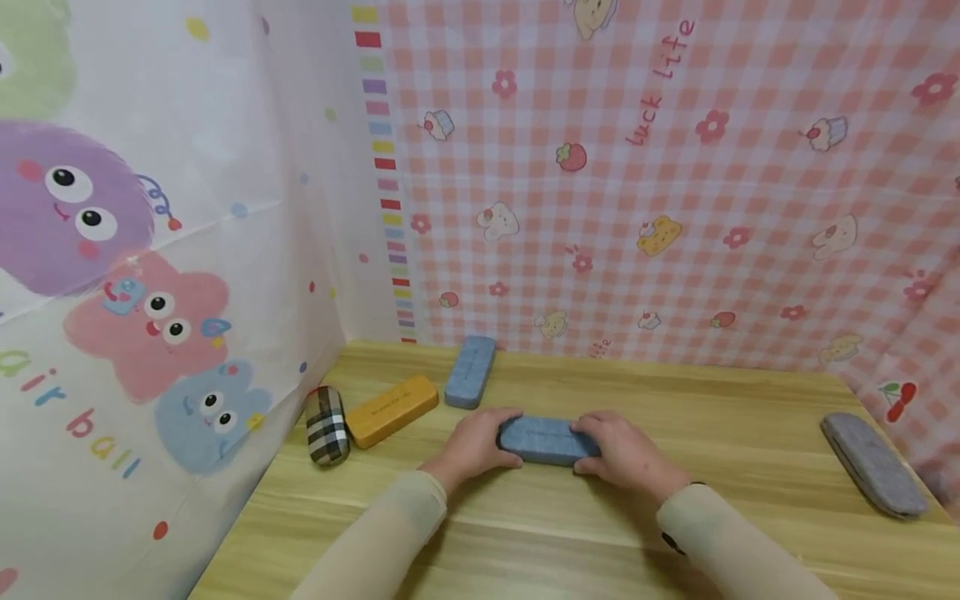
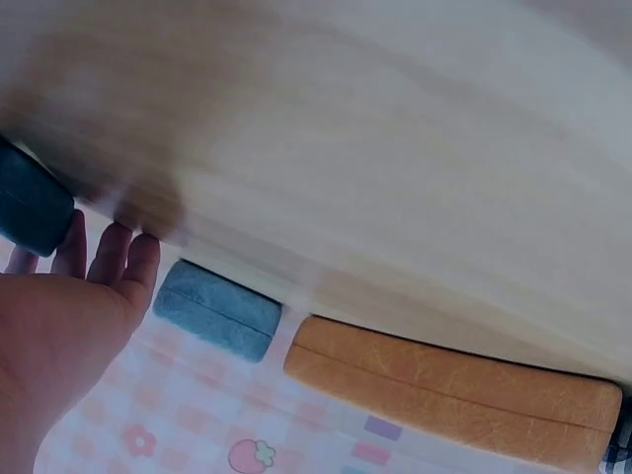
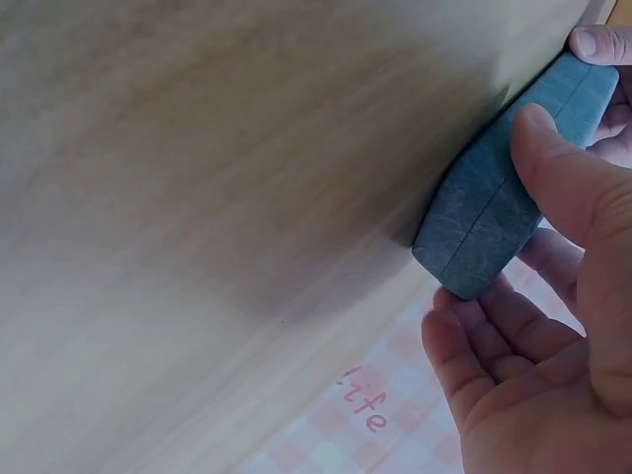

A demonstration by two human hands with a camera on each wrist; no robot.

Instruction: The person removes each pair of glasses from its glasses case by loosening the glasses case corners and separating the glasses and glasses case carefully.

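Forearms [image 1: 382, 533] angled inward, the left hand [image 1: 474, 444] and right hand [image 1: 626, 454] grip opposite ends of a blue case [image 1: 546, 440], thumbs on its near side, well inside the surface's [image 1: 712, 400] left and right edges.

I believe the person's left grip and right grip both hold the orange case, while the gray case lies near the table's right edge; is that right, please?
Not quite: the head view shows the left grip and right grip both holding a blue case, not the orange case. The gray case does lie near the right edge of the table.
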